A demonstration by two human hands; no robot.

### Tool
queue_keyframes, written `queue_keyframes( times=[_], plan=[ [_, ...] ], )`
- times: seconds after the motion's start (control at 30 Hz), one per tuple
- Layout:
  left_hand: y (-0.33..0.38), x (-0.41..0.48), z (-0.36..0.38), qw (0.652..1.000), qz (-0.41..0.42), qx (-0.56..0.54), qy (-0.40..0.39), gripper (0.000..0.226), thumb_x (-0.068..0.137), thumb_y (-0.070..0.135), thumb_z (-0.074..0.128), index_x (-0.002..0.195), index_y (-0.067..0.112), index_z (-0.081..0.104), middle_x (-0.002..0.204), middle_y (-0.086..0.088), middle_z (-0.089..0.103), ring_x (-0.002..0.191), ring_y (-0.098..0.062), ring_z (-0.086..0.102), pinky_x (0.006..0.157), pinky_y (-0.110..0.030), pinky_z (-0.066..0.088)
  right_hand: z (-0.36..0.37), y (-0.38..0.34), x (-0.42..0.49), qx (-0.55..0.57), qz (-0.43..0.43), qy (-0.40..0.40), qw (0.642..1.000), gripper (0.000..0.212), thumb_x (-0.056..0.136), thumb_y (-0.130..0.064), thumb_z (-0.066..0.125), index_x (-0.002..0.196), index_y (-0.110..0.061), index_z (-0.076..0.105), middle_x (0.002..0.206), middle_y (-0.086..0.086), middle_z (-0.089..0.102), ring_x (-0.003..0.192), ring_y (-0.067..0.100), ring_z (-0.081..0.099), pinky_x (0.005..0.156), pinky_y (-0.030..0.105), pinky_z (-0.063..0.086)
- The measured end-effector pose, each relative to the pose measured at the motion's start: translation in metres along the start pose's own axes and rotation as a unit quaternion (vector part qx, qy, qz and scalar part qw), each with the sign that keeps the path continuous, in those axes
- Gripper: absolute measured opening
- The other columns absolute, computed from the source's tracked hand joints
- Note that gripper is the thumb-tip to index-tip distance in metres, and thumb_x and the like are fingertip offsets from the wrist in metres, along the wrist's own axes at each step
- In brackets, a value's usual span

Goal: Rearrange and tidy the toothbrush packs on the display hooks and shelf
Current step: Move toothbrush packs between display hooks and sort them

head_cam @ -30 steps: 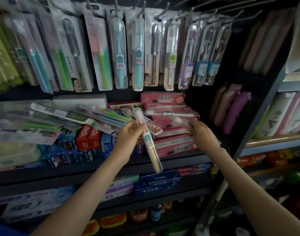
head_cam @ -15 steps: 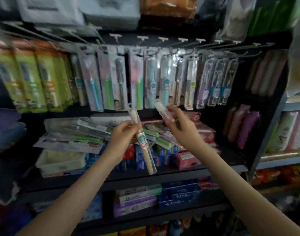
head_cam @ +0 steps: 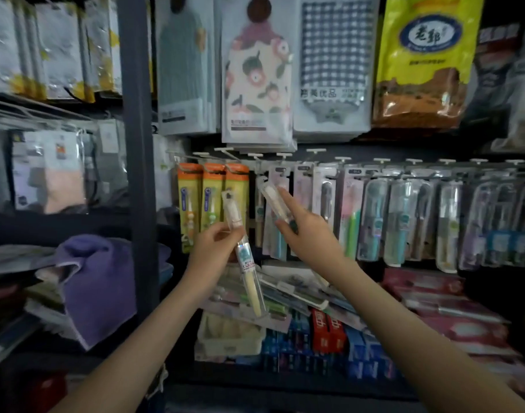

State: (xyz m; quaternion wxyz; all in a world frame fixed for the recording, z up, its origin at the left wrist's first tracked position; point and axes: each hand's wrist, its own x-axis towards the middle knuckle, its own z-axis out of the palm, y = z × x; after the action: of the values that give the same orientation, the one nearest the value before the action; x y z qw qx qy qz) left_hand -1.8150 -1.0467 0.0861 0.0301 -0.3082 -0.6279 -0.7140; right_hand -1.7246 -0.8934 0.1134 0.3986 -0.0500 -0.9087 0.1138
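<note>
The display hooks (head_cam: 343,158) carry hanging packs (head_cam: 371,219). The right hand (head_cam: 307,234), nearer them, pinches a clear toothbrush pack (head_cam: 273,202) in its fingers (head_cam: 288,199), long axis tilted up-left, top just below a hook. The left hand (head_cam: 212,247) grips a second pack (head_cam: 247,269) lower, near upright.

2 hands of mine up, left hand (head_cam: 209,251) & right hand (head_cam: 309,234), w/ 2 clear tube toothbrush packs, 1 each: left-hand pack (head_cam: 249,275), right-hand pack (head_cam: 274,204). On hooks: 3 orange-topped packs (head_cam: 213,186); blister packs (head_cam: 374,216) to the right too blurred to count. Above: 1 floral cloth pack (head_cam: 258,76), 1 checked cloth pack (head_cam: 332,55), 1 yellow bag (head_cam: 425,61). Also 1 purple towel (head_cam: 97,281), 1 cream basket (head_cam: 228,338).
</note>
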Motion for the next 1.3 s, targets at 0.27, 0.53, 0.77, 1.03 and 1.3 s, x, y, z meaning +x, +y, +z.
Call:
queue_keyframes(
  times=[0.27, 0.53, 0.77, 1.03, 1.3],
  plan=[
    [0.006, 0.010, -0.030, 1.000, 0.010, 0.010, -0.011, 0.010, 0.089, 0.024, 0.063, 0.083, 0.018, 0.068, 0.076, 0.003, 0.066, 0.075, -0.012, 0.064, 0.070, -0.027, 0.050, 0.024, -0.015, 0.038, 0.007, 0.058, 0.021, 0.998, 0.060, 0.099, -0.026, 0.044, 0.150, -0.023, 0.014, 0.060, -0.007, 0.040, 0.058, 0.017, 0.047, 0.052, 0.028, 0.037],
    [0.010, 0.020, -0.036, 0.999, 0.016, 0.031, -0.024, 0.013, 0.089, 0.026, 0.063, 0.092, 0.014, 0.066, 0.083, -0.003, 0.066, 0.074, -0.013, 0.064, 0.065, -0.025, 0.051, 0.040, -0.020, 0.057, -0.021, 0.097, -0.009, 0.995, 0.059, 0.100, -0.025, 0.042, 0.150, -0.016, 0.012, 0.063, 0.000, 0.049, 0.060, 0.020, 0.052, 0.047, 0.028, 0.039],
    [-0.004, 0.032, -0.045, 0.995, 0.031, 0.087, -0.025, 0.012, 0.087, 0.031, 0.064, 0.084, 0.021, 0.069, 0.080, 0.000, 0.070, 0.080, -0.021, 0.068, 0.079, -0.047, 0.056, 0.067, -0.017, 0.078, -0.028, 0.138, -0.008, 0.990, 0.060, 0.099, -0.016, 0.041, 0.149, -0.010, 0.009, 0.080, 0.009, 0.056, 0.066, 0.024, 0.053, 0.053, 0.031, 0.043],
    [-0.028, 0.046, -0.066, 0.987, 0.043, 0.155, 0.012, 0.005, 0.087, 0.029, 0.066, 0.083, 0.031, 0.068, 0.080, 0.008, 0.071, 0.079, -0.009, 0.067, 0.080, -0.043, 0.055, 0.114, 0.010, 0.120, -0.062, 0.211, -0.020, 0.975, 0.074, 0.097, -0.011, 0.044, 0.150, -0.010, -0.008, 0.080, 0.011, 0.060, 0.066, 0.023, 0.056, 0.055, 0.033, 0.047],
    [-0.045, 0.054, -0.062, 0.987, 0.027, 0.156, 0.014, 0.009, 0.087, 0.028, 0.065, 0.087, 0.036, 0.069, 0.087, 0.007, 0.072, 0.084, -0.013, 0.067, 0.082, -0.043, 0.055, 0.112, -0.010, 0.090, 0.168, 0.084, 0.053, 0.981, 0.036, 0.098, -0.026, 0.044, 0.132, -0.016, 0.041, 0.097, 0.007, 0.062, 0.083, 0.023, 0.061, 0.069, 0.041, 0.053]
  ],
)
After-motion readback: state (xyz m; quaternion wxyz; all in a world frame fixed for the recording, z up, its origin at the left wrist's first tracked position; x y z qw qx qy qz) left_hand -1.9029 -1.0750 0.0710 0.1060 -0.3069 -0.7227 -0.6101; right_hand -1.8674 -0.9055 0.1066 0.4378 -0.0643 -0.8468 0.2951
